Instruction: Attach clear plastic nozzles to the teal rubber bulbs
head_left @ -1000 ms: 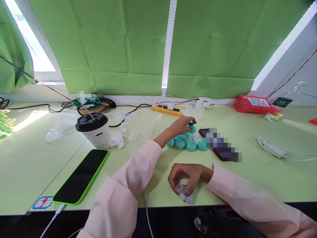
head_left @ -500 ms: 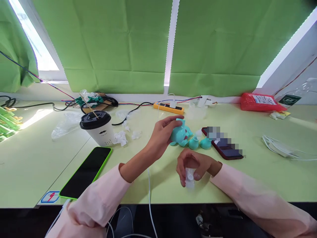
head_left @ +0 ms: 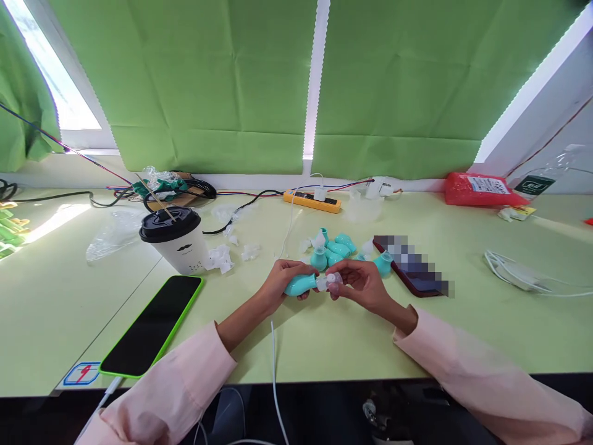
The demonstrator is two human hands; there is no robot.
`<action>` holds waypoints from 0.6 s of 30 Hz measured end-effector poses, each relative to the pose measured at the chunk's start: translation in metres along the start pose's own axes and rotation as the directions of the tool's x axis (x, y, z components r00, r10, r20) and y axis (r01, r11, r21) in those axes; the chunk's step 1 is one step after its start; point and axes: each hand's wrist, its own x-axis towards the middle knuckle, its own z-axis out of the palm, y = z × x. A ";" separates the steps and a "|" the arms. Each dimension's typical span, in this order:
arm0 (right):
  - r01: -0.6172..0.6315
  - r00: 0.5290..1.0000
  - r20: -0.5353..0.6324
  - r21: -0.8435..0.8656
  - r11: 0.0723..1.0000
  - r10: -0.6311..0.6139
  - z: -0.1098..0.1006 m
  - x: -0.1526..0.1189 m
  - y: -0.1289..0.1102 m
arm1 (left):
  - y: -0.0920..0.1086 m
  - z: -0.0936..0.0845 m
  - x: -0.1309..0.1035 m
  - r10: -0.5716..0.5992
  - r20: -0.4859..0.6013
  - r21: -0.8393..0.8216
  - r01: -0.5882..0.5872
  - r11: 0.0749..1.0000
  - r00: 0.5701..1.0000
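My left hand (head_left: 278, 285) is closed around a teal squeeze bulb (head_left: 299, 285), which lies sideways with its neck to the right. In the fingertips of my right hand (head_left: 364, 283) is a clear plastic nozzle (head_left: 330, 282), its end against the neck of the bulb; I cannot tell how far it sits inside. Just behind my hands lies a cluster of more teal bulbs (head_left: 340, 245). One bulb in front (head_left: 319, 257) stands upright with a clear tip. To the right, another teal bulb (head_left: 383, 263) rests beside a dark phone.
A red-edged phone (head_left: 417, 272) lies right of the bulbs. On the left are a green-edged phone (head_left: 152, 324) and a lidded paper cup (head_left: 178, 244). Behind stand a yellow power strip (head_left: 311, 201) and a red package (head_left: 482, 189). A white cable (head_left: 274, 358) hangs over the front edge.
My left hand has come down and nearer with a bulb from the cluster. My right hand has lifted the clear nozzle to the bulb's neck, so both hands now meet.
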 end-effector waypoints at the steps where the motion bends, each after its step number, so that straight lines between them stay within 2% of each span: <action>1: 0.040 0.999 -0.013 -0.092 0.995 -0.042 0.001 -0.002 0.000 | 0.000 -0.002 0.000 -0.009 0.001 0.021 0.009 1.000 1.000; 3: 0.132 0.989 -0.030 -0.237 0.962 -0.143 0.003 -0.005 0.001 | 0.000 -0.006 -0.001 -0.023 0.005 0.061 0.022 0.998 1.000; 6: 0.248 0.960 -0.031 -0.356 0.901 -0.277 0.006 -0.008 0.002 | -0.001 -0.010 -0.001 -0.023 0.025 0.086 0.020 0.996 0.999; 10: 0.386 0.915 0.087 -0.477 0.789 -0.395 0.006 -0.009 0.003 | -0.001 -0.013 -0.001 -0.068 0.075 0.132 0.057 0.990 0.995; 14: 0.424 0.899 0.167 -0.558 0.713 -0.404 0.002 -0.011 0.012 | 0.002 -0.015 -0.002 -0.112 0.087 0.180 0.095 0.979 0.990; 18: 0.433 0.897 0.217 -0.595 0.677 -0.384 0.001 -0.012 0.021 | 0.002 -0.013 -0.003 -0.070 0.059 0.260 0.052 0.964 0.996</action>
